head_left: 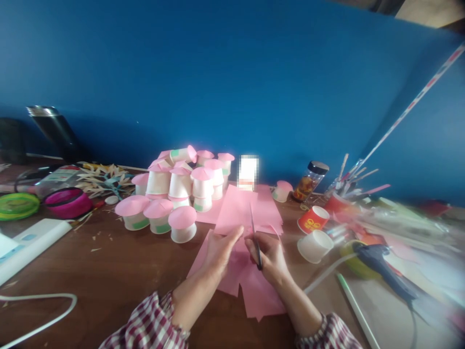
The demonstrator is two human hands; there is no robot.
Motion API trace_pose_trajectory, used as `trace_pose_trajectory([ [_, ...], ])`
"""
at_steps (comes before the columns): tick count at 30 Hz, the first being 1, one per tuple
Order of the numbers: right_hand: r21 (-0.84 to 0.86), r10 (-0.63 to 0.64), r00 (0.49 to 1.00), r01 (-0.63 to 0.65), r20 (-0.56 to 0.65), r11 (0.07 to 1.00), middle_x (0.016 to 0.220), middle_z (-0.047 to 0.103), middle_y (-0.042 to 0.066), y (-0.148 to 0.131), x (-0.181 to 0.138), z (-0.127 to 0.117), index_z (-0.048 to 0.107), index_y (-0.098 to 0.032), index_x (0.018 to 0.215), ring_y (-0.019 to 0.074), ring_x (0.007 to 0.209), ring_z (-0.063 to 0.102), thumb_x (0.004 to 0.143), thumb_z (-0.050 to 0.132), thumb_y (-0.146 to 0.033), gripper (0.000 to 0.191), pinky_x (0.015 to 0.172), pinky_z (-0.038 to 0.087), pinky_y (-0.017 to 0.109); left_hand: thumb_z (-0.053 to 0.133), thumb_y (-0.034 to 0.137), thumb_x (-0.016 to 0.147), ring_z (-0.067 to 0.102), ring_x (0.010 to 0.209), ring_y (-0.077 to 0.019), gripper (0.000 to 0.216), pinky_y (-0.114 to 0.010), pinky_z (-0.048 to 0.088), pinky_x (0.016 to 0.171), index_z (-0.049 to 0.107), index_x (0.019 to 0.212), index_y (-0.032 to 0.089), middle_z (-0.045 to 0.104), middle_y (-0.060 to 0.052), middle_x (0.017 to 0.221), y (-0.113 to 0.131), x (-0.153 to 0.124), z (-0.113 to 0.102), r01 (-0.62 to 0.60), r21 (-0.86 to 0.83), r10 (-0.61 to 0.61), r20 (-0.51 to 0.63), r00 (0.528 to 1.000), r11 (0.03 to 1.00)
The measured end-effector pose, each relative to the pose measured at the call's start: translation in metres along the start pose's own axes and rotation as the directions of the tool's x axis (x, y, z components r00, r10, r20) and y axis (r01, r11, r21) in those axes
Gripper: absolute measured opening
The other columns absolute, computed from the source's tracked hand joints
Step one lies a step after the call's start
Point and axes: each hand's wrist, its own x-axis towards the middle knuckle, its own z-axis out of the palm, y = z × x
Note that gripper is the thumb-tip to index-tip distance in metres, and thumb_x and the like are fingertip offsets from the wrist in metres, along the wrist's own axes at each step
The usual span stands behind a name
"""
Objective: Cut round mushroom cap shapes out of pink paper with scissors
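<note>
My right hand (271, 257) is closed on a pair of scissors (258, 252) with dark handles, the blades pointing away from me over pink paper. A sheet of pink paper (232, 206) is gripped in my left hand (219, 249), its thumb lying along the top near the blades. The scissors are at the sheet's right part, and a thin curved pink strip (275, 231) stands out beside my right hand. More pink sheets (261, 298) lie beneath both hands. The fingers under the sheet are hidden.
Several white paper cups with pink cone tops (183, 218) stand stacked at left. To the right are a red cup (313, 219), a white cup (315, 246), a dark-lidded jar (311, 182) and a glue gun (387, 266) with its cord. A white box (34, 245) lies far left.
</note>
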Motion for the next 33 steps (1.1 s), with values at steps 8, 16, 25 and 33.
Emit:
trace_pose_trajectory([
  [8,0.042,0.033,0.999,-0.032,-0.003,0.999,0.051,0.05,-0.003,-0.0034,-0.001,-0.0015,0.067,-0.012,0.078,0.0084,0.046,0.042,0.073,0.067,-0.027,0.016,0.043,0.032,0.02,0.073,0.033,0.059,0.061,0.062,-0.0206,0.022,-0.028,0.048,0.054,0.068,0.062,0.012,0.065,-0.006,0.059,0.0007,0.0009,-0.0013,0.034,0.053,-0.036,0.029,0.999,0.998],
  [16,0.018,0.02,1.0,-0.021,0.006,1.0,0.05,0.048,-0.004,-0.0016,-0.0002,-0.0026,0.067,-0.012,0.077,0.0082,0.045,0.041,0.073,0.066,-0.029,0.017,0.042,0.031,0.02,0.073,0.033,0.06,0.061,0.061,-0.0202,0.022,-0.028,0.047,0.053,0.067,0.062,0.012,0.065,-0.005,0.059,0.0003,0.001,-0.0017,0.027,0.042,-0.028,0.026,0.999,0.999],
  [25,0.012,0.024,1.0,-0.024,0.012,1.0,0.048,0.046,-0.004,-0.0052,-0.0001,-0.0029,0.062,-0.014,0.065,0.0086,0.044,0.039,0.073,0.066,-0.033,0.021,0.043,0.03,0.021,0.074,0.034,0.059,0.059,0.061,-0.0187,0.023,-0.028,0.046,0.055,0.064,0.059,0.013,0.063,-0.004,0.058,0.0002,0.0012,-0.0023,0.019,0.021,-0.02,0.034,0.999,1.0],
  [33,-0.023,0.025,1.0,-0.024,0.014,0.999,0.049,0.047,-0.004,-0.0017,-0.0007,-0.0012,0.065,-0.014,0.072,0.0089,0.044,0.041,0.075,0.065,-0.03,0.017,0.043,0.031,0.02,0.073,0.033,0.061,0.049,0.05,-0.0113,0.026,-0.023,0.04,0.049,0.056,0.053,0.015,0.052,0.002,0.05,0.0015,0.0008,-0.0028,-0.002,-0.018,0.002,0.045,0.999,1.0],
])
